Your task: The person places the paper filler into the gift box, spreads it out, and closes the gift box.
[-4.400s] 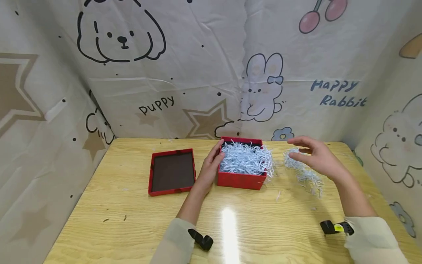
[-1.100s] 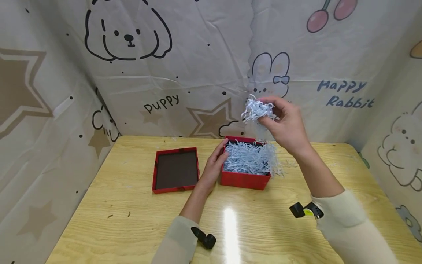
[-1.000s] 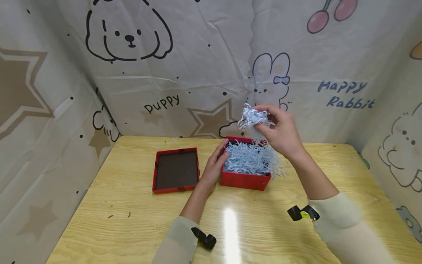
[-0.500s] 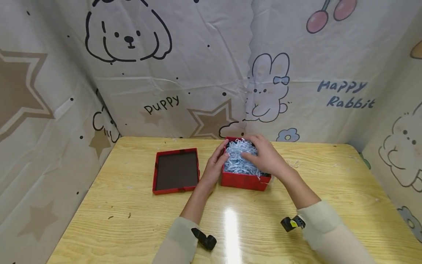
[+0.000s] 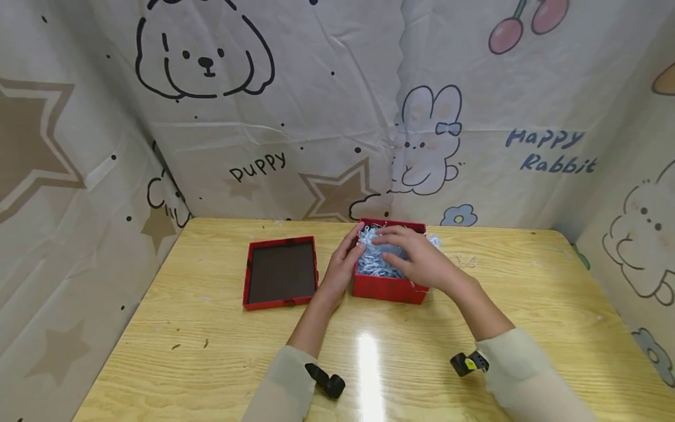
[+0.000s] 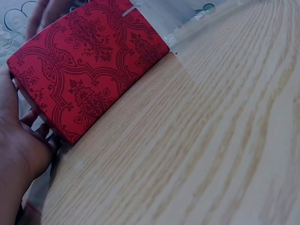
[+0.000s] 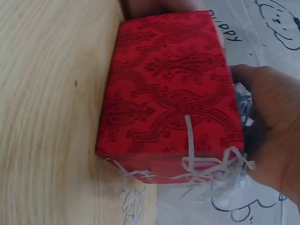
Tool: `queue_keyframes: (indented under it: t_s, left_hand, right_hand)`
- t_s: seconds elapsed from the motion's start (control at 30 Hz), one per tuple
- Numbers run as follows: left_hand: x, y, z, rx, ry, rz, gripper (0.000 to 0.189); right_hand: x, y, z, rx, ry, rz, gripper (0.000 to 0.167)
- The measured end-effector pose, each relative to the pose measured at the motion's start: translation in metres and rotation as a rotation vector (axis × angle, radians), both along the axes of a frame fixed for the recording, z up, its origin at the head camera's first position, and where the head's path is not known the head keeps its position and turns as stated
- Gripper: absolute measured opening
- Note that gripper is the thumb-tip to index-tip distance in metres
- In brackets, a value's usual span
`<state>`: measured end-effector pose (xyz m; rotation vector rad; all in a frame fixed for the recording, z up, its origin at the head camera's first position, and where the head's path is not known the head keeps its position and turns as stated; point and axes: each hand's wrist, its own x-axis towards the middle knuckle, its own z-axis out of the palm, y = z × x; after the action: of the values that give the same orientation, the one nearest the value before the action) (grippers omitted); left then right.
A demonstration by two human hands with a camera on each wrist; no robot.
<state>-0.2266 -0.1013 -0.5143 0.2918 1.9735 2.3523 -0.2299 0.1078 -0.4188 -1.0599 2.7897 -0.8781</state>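
Note:
A red patterned box (image 5: 390, 289) stands uncovered on the table, filled with pale shredded paper (image 5: 377, 266). My left hand (image 5: 337, 272) holds the box's left side, its thumb at the rim and the other fingers along the outer wall. Over the box, my right hand (image 5: 422, 261) rests on the shredded paper with loosely bent, spread fingers. Its palm hides the right part of the filling. In the right wrist view, a few strands (image 7: 218, 164) hang over the box's near edge. The left wrist view shows the patterned front face (image 6: 89, 61).
A red-rimmed lid (image 5: 282, 272) with a dark inside lies left of the box. Thin paper scraps (image 5: 464, 261) lie on the wooden table (image 5: 253, 369) to the right. A printed cloth (image 5: 327, 94) hangs behind and at both sides.
My right hand gathered the loose shredded paper from the right, lifted it and lowered it into the box. The filling now sits lower and the back rim shows. The left hand stayed.

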Motion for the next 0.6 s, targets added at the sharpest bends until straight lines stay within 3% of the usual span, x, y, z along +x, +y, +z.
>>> queue_keyframes:
  t_s: [0.17,0.37,0.47,0.6]
  left_hand:
    - [0.0,0.001,0.001,0.004,0.025,0.006,0.051]
    - [-0.001,0.001,0.001,0.025,0.048,0.017,0.051]
    - [-0.001,0.001,0.0,0.022,0.042,0.015,0.051]
    - [-0.001,-0.001,0.0,0.0,0.024,0.009,0.051]
  right_hand:
    - [-0.006,-0.009,-0.01,0.162,-0.023,0.008,0.037]
    - [-0.008,-0.019,-0.006,0.262,-0.073,-0.008,0.038]
    - [-0.007,-0.017,-0.003,0.224,-0.05,-0.016,0.035]
    - [-0.003,0.001,0.001,0.01,-0.01,-0.084,0.031]
